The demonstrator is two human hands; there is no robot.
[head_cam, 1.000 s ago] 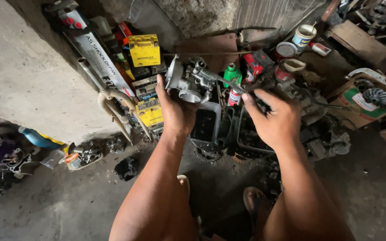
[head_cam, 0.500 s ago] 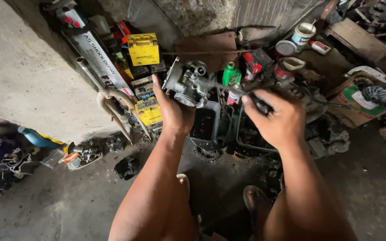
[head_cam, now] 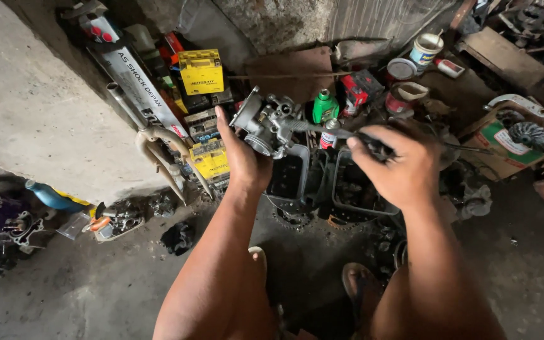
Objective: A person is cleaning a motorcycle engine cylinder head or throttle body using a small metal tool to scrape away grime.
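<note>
Carburetor (head_cam: 266, 123) sits at frame centre, slightly above the middle, raised clear of the floor in the left hand (head_cam: 243, 157); I read the fingers as clamped around its lower body, thumb up along the side, so the round intake mouth tilts toward the upper left and the fittings face the other hand. Right hand (head_cam: 398, 167) is closed on the dark handle of a screwdriver (head_cam: 347, 133), its thin shaft running leftward until the tip meets the carburetor's right side; the two hands stand apart, joined only by that tool. Holding the part up and tipped this way looks to me like a means of keeping the worked face square to the shaft and in my line of sight. Directly beneath, dark plastic trays (head_cam: 322, 182) lie on the floor, placed, I judge, to catch anything that drops. Behind the tool stand a green bottle (head_cam: 325, 106) and a small spray can (head_cam: 330, 133), near at reach. Upper left of the frame holds stacked yellow boxes (head_cam: 201, 72) and a long white carton (head_cam: 140, 79) leaning on the concrete wall (head_cam: 33, 113). Upper right shows a white tub (head_cam: 426, 49). Both sandalled feet show at bottom centre, so I take the person to be squatting over the work.
</note>
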